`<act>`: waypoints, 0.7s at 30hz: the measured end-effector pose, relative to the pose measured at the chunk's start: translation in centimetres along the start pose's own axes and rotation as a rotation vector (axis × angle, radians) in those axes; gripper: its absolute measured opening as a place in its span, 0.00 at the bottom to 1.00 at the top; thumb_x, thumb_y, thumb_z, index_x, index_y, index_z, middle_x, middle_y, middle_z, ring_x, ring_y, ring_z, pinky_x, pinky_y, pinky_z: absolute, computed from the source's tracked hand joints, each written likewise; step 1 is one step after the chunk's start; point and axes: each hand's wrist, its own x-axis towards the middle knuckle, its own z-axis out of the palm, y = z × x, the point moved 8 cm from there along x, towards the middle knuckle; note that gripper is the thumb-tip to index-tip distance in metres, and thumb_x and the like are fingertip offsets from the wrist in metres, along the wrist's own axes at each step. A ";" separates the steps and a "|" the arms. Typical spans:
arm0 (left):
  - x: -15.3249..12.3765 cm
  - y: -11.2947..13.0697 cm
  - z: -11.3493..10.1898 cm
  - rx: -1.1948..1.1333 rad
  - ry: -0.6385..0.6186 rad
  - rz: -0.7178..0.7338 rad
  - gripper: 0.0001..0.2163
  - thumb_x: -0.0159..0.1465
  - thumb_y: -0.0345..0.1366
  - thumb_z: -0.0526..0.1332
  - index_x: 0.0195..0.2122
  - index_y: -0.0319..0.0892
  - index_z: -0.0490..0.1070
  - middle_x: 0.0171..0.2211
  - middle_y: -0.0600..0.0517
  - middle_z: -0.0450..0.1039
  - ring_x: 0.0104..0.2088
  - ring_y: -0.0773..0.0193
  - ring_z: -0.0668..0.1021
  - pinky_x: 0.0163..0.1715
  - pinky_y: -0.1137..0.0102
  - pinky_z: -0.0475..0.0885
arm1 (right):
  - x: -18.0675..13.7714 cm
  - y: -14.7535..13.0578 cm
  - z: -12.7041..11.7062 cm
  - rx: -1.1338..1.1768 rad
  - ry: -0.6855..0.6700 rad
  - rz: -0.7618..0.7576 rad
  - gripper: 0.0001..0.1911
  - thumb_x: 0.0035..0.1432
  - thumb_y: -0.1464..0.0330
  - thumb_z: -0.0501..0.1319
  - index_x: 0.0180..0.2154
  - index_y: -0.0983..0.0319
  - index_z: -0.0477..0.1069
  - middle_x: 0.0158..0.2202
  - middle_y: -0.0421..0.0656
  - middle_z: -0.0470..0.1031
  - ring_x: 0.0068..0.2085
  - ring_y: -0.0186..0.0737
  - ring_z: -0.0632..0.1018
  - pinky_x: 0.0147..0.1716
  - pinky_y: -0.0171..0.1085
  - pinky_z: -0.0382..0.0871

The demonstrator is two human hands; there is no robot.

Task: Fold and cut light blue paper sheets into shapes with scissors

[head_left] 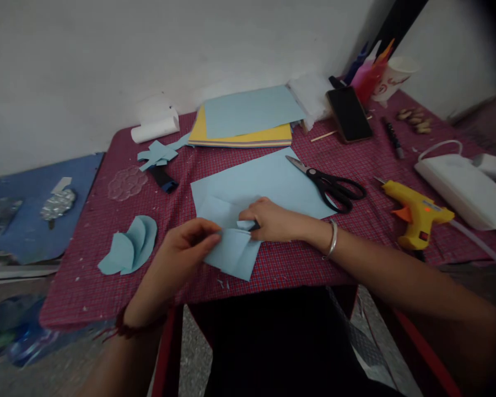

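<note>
My left hand (192,242) pinches the left edge of a folded piece of light blue paper (231,253) near the table's front edge. At the paper's upper right edge, my right hand (267,220) is closed with its fingers curled; a small dark thing (254,225) shows between them, mostly hidden, beside a raised blue flap. Under and behind both hands lies a larger light blue sheet (248,179). Black-handled scissors (334,184) rest on its right side, blades slightly apart. To the left stand curved, folded blue paper pieces (130,245).
A stack of coloured paper (248,116) lies at the back. Blue scraps (159,154) and a clear flower-shaped piece (127,183) are on the left. On the right are a yellow glue gun (417,212), a white box (467,190), a phone (349,113) and a marker (392,137).
</note>
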 end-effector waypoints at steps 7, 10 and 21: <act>1.4 -3.5 3.1 0.249 -0.170 0.039 0.07 0.56 0.32 0.63 0.37 0.43 0.73 0.26 0.55 0.69 0.24 0.67 0.69 0.23 0.73 0.66 | 0.1 -0.1 -0.1 0.012 0.011 -0.003 0.08 0.53 0.70 0.61 0.25 0.61 0.63 0.21 0.34 0.65 0.28 0.34 0.68 0.38 0.37 0.54; 0.2 -2.6 2.5 0.563 -0.022 0.266 0.13 0.55 0.30 0.64 0.42 0.45 0.74 0.38 0.50 0.71 0.35 0.60 0.73 0.38 0.64 0.70 | 0.1 -0.1 -0.1 -0.004 0.006 0.004 0.07 0.53 0.69 0.61 0.27 0.60 0.64 0.22 0.35 0.66 0.29 0.36 0.69 0.39 0.38 0.54; -2.1 -2.9 3.8 0.546 -0.373 0.518 0.14 0.57 0.36 0.66 0.46 0.48 0.74 0.56 0.44 0.64 0.52 0.54 0.71 0.52 0.59 0.68 | 0.1 -0.4 -0.3 -0.033 -0.001 0.030 0.07 0.51 0.70 0.61 0.26 0.60 0.62 0.23 0.35 0.65 0.27 0.34 0.64 0.32 0.36 0.53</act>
